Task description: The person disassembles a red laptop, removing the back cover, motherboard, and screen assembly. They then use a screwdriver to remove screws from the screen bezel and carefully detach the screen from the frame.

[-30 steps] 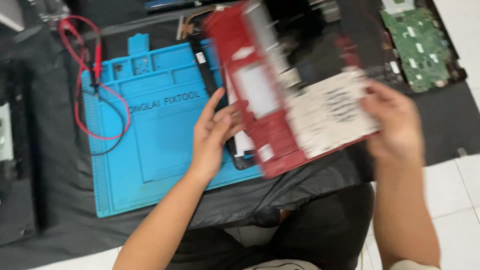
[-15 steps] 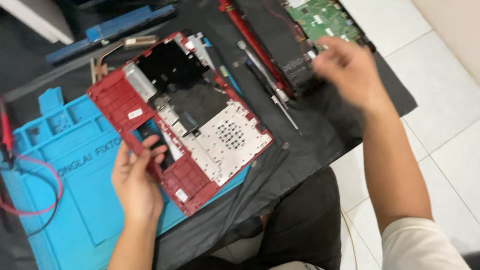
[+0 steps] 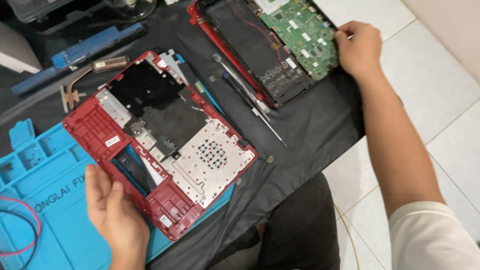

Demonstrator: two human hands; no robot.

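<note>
A red laptop case shell (image 3: 165, 145), inner side up with black and silver plates, lies partly on a blue repair mat (image 3: 45, 200). My left hand (image 3: 112, 210) rests flat on the mat against the shell's near-left edge, fingers touching it. My right hand (image 3: 357, 47) reaches to the far right and grips the edge of a second red laptop base (image 3: 250, 45) that carries a green circuit board (image 3: 302, 35).
Between the two laptop parts on the black cloth (image 3: 310, 130) lie a screwdriver (image 3: 247, 85) and a thin metal tool (image 3: 267, 125). A blue battery bar (image 3: 80, 55) and a copper heat pipe (image 3: 85, 75) sit at the back left. Red wire (image 3: 20, 225) crosses the mat. White floor tiles lie to the right.
My right hand has reached further right onto the edge of the laptop base with the circuit board. My left hand has slid to the shell's near-left edge. The view has shifted.
</note>
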